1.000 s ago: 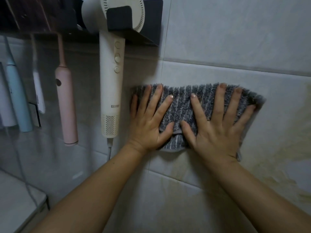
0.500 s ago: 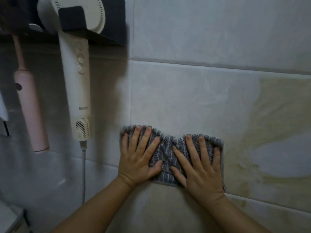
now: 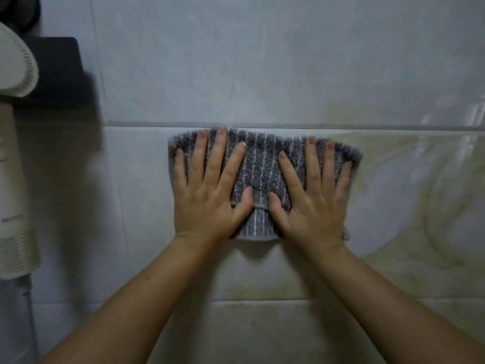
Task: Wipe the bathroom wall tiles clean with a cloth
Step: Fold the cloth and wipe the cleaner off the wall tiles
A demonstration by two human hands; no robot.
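A grey striped cloth (image 3: 262,164) lies flat against the pale wall tiles (image 3: 236,74), just under a horizontal grout line. My left hand (image 3: 210,193) presses its left half with fingers spread. My right hand (image 3: 312,198) presses the right half the same way, and the two thumbs almost meet at the cloth's middle. Yellowish-brown streaks of dirt (image 3: 420,206) cover the tiles to the right of the cloth and below it. Much of the cloth is hidden under my palms.
A white hair dryer (image 3: 13,153) hangs in a black wall holder (image 3: 60,72) at the far left edge. A vertical grout line (image 3: 115,206) runs between it and the cloth. A lower horizontal grout line (image 3: 262,300) crosses under my forearms.
Both hands slid the cloth down the wall, then back up and to the right, away from the hair dryer. The toothbrushes have left the view.
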